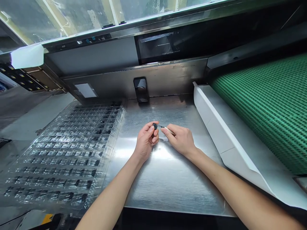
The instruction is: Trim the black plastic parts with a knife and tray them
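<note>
- Two bare forearms are reaching in from the near edge and converging over the middle of the steel worktop [165, 179], whose brushed surface is catching a bright glare just below the hands.
- The left hand [145, 140] is curling shut, with its thumb and fingertips pinching a small black part [155, 126] and holding it up just above the worktop, at the top of the fist.
- The small black part is looking roundish, with its open face turning toward the camera; it is too small to tell a long axis.
- The right hand [180, 138] is closing around a thin pale tool [167, 128], gripping it between thumb and forefinger.
- The thin pale tool is lying nearly level, its long axis running right to left and slightly away from the person, with its dark tip pointing left at the small black part, touching it or just beside it.
- To the left, a clear blister tray [112, 140] is lying flat beside the worktop, and many of its pockets are holding small dark pieces.
- To the right, a white angled guard [216, 127] is running along the edge of a green ribbed conveyor belt [268, 105].
- Farther back, a dark rectangular device [140, 89] is standing against the steel back panel, under a glazed hood [144, 12].
</note>
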A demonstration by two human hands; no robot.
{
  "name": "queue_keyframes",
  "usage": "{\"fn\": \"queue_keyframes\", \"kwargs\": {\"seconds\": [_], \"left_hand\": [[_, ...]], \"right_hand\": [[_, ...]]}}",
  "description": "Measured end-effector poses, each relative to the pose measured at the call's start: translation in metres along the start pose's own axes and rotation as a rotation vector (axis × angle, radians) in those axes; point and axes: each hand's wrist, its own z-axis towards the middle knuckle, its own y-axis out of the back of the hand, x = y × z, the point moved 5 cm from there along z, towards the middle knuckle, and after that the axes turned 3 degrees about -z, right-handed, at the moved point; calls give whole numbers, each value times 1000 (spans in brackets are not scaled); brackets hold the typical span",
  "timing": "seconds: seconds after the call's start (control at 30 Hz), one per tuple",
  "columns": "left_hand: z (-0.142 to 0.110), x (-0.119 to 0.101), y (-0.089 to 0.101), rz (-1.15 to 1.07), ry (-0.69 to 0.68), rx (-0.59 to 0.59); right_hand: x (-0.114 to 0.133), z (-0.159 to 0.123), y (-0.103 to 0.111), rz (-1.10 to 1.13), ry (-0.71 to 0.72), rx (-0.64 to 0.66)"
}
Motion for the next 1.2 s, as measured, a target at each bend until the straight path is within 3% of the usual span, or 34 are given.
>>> {"fn": "queue_keyframes", "kwargs": {"seconds": [0.57,0.77,1.03,1.2], "left_hand": [[0,0,1,22,-1,-2],[1,0,1,15,10,8],[2,10,1,89,50,61],[3,16,1,208,40,63]], "right_hand": [[1,0,-1,65,-14,47],[2,1,5,70,-5,-15],[5,6,6,358,-38,-23],[8,4,2,397,21,-14]]}}
